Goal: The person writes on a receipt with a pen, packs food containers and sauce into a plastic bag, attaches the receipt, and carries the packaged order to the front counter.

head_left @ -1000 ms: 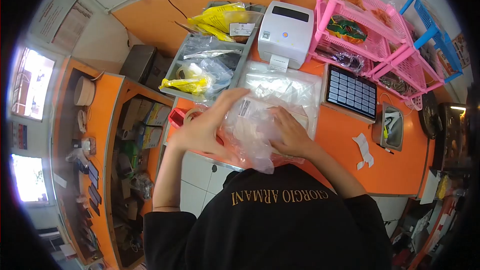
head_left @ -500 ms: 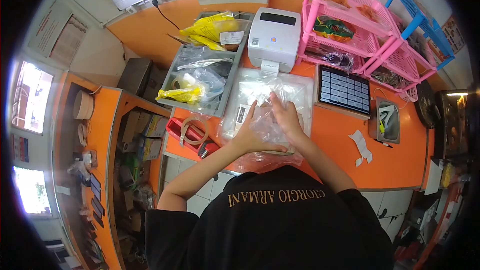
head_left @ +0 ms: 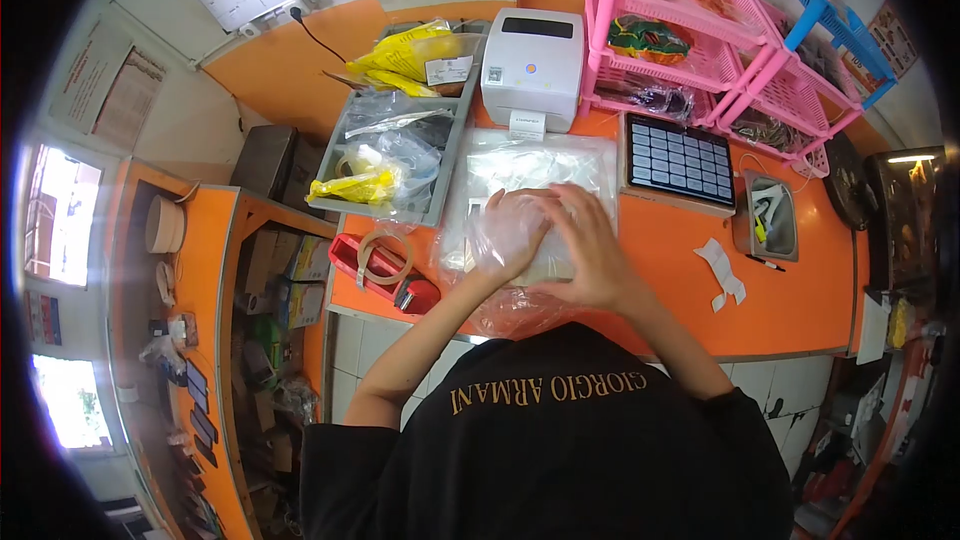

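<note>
A crumpled clear plastic bag (head_left: 504, 232) bulges between my hands, above a stack of flat clear plastic bags (head_left: 585, 155) on the orange table. My left hand (head_left: 512, 265) is curled around the crumpled bag, its fingers partly covered by the film. Reaching over from the other side, my right hand (head_left: 592, 252) has its fingers stretched and its thumb apart. Its fingertips are close to the bag and the left fingers; whether they press on it I cannot tell. Loose film (head_left: 515, 312) spills over the table's front edge.
Behind the stack stands a white label printer (head_left: 530, 70) with a label sticking out. At left are a grey tray (head_left: 440, 180) of packets and a red tape dispenser (head_left: 362, 265). To the right are a tablet (head_left: 680, 160), pink racks (head_left: 690, 70) and a metal tub (head_left: 768, 240).
My right hand has come down and left over the crumpled bag, its fingers spreading. My left fingers have curled in, with the film bunched around them. The view has shifted slightly.
</note>
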{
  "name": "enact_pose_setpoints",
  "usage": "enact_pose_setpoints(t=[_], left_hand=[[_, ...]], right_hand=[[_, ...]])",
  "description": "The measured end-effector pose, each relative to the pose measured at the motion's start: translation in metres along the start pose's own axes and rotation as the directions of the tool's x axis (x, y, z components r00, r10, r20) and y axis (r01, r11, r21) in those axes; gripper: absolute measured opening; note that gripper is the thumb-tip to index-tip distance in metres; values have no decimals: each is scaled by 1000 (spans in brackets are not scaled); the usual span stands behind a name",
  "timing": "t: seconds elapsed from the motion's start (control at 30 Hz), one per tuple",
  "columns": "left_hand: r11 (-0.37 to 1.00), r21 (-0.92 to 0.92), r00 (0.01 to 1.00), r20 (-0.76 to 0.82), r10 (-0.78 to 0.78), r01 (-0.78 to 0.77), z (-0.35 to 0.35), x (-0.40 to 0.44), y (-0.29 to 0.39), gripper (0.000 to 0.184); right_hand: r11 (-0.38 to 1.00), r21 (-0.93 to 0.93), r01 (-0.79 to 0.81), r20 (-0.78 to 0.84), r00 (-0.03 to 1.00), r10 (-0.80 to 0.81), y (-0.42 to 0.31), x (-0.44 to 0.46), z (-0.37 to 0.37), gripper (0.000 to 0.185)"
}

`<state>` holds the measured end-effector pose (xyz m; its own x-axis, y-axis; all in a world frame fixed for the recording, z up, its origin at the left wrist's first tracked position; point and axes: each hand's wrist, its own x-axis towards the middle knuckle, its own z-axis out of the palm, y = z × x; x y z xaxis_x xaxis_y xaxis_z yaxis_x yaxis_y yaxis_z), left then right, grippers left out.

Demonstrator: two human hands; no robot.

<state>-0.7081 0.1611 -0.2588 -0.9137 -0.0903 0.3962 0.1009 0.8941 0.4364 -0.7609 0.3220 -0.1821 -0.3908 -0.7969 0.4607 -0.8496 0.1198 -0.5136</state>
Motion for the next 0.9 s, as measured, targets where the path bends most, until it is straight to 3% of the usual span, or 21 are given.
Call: enact_pose_setpoints(t=[0.03, 0.1, 0.13, 0.2, 0.27, 0.33, 0.47, 0.5, 0.53, 0.57, 0.63, 0.9], left_hand=[[1000, -2, 1000, -3, -4, 4, -14, 8, 10, 28], [891, -409, 978, 148, -147, 195, -25, 16, 18, 28], [792, -596, 991, 94, -98, 135, -18, 19, 16, 30], [795, -583, 984, 146, -102, 168, -22, 21, 14, 31], [800, -564, 974, 198, -111, 206, -24, 21, 14, 31], [702, -653, 955, 255, -151, 285, -26, 21, 15, 30], [739, -640, 957, 289, -21, 210, -43, 22, 9, 46], [887, -460, 951, 261, 168, -30, -59, 21, 9, 55], [927, -248, 896, 277, 347, -283, -68, 18, 7, 65], [927, -249, 896, 278, 345, -280, -69, 12, 6, 65], [964, -10, 891, 380, 250, -266, -66, 0, 2, 78], [919, 53, 888, 286, 361, -391, -56, -3, -10, 72]], right_hand=[[1000, 0, 2, 5, 1000, -2, 9, -9, -6, 83], [990, -121, -73, 232, 967, 100, 24, -25, -5, 92], [989, -123, -76, 230, 968, 103, 30, -28, 0, 92], [975, -215, 51, 217, 976, -3, 37, -29, 4, 93], [977, -209, 51, 230, 973, -2, 35, -29, 0, 90], [979, -199, 51, 238, 971, -3, 35, -27, 0, 88], [959, -260, 110, 199, 978, -59, 45, -35, 7, 80], [952, -279, 130, 195, 978, -76, 47, -37, 8, 77], [951, -279, 129, 196, 978, -75, 48, -37, 8, 77], [935, -322, 152, 199, 976, -90, 47, -38, 9, 75], [917, -359, 173, 204, 973, -104, 46, -39, 11, 73], [914, -372, 163, 247, 966, -71, 45, -33, 6, 71]])
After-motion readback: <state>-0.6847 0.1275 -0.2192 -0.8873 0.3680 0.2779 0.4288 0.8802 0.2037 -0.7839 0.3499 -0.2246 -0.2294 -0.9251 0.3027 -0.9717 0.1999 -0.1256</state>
